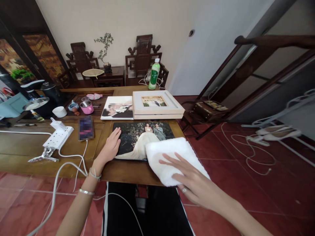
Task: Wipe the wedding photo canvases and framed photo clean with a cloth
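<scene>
The left hand (111, 146) is lying flat, fingers straight and pressed together, palm down on the left edge of the photo panel (137, 139). It is pinching nothing. In my judgement the weight is pinning the panel so that it does not slide on the wooden table (123, 173).

The right hand (189, 185) is resting palm down with fingers spread on the white cloth (167, 155), and it too is enclosing nothing. The spread looks suited to holding the folded cloth flat against the surface under it. A ring is showing on one finger.

The cloth is lying over the panel's near right corner and is hanging past the table edge under the right palm. It is thick, soft and folded into a rough rectangle. The panel is lying face up between the two hands. It is a thin, rigid, glossy rectangle with a dark printed picture.

Beyond the fingertips of both hands, a pale boxed frame (157, 105) and a second printed album (118, 107) are sitting side by side. A phone (86, 128) is lying just outside the left hand, with a white power strip (57, 137) farther out. A green bottle (154, 74) is standing well beyond the frame.
</scene>
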The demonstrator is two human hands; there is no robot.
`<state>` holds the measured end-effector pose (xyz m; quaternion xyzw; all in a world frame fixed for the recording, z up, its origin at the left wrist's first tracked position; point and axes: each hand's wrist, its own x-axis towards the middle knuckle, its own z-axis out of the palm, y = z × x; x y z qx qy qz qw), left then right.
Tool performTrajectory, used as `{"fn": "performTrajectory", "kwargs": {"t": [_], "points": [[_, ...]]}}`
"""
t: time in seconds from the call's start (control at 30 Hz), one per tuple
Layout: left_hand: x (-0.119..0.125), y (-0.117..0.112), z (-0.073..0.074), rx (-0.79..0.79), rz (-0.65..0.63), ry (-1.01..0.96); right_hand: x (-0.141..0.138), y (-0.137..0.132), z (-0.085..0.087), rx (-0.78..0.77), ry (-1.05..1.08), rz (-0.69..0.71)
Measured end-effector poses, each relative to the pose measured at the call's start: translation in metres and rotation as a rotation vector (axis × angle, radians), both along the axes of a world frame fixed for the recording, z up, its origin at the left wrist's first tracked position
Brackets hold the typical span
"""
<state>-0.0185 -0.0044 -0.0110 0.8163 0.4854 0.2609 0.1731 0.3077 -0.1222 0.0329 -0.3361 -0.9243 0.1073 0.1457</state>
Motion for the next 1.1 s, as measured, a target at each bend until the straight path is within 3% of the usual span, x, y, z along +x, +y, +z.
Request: {"fn": "performTrajectory", "kwargs": {"t": [0.13, 0.37, 0.47, 0.6, 0.8, 0.9, 1.0, 1.1], "points": [[-0.001, 0.000, 0.000, 0.001, -0.002, 0.008, -0.002, 0.019, 0.004, -0.034, 0.005, -0.021], [0.000, -0.001, 0.000, 0.000, 0.011, 0.000, -0.021, 0.118, 0.008, 0.010, 0.027, -0.131], [0.000, -0.001, 0.001, -0.008, 0.006, 0.001, -0.028, 0.141, 0.004, 0.011, 0.039, -0.140], [0.001, -0.001, 0.001, -0.010, 0.012, 0.001, -0.031, 0.121, -0.005, 0.020, 0.040, -0.144], [0.001, 0.000, -0.001, 0.004, 0.006, -0.017, -0.028, 0.030, -0.006, 0.007, 0.065, -0.075], [0.001, 0.000, -0.001, 0.011, 0.007, -0.016, -0.025, 0.000, 0.000, -0.018, 0.043, -0.017], [0.000, 0.000, -0.002, 0.020, -0.003, -0.019, -0.025, -0.002, 0.006, -0.052, 0.022, 0.014], [-0.001, 0.000, -0.002, 0.016, -0.005, -0.024, -0.029, 0.022, 0.008, -0.075, 0.046, -0.026]]}}
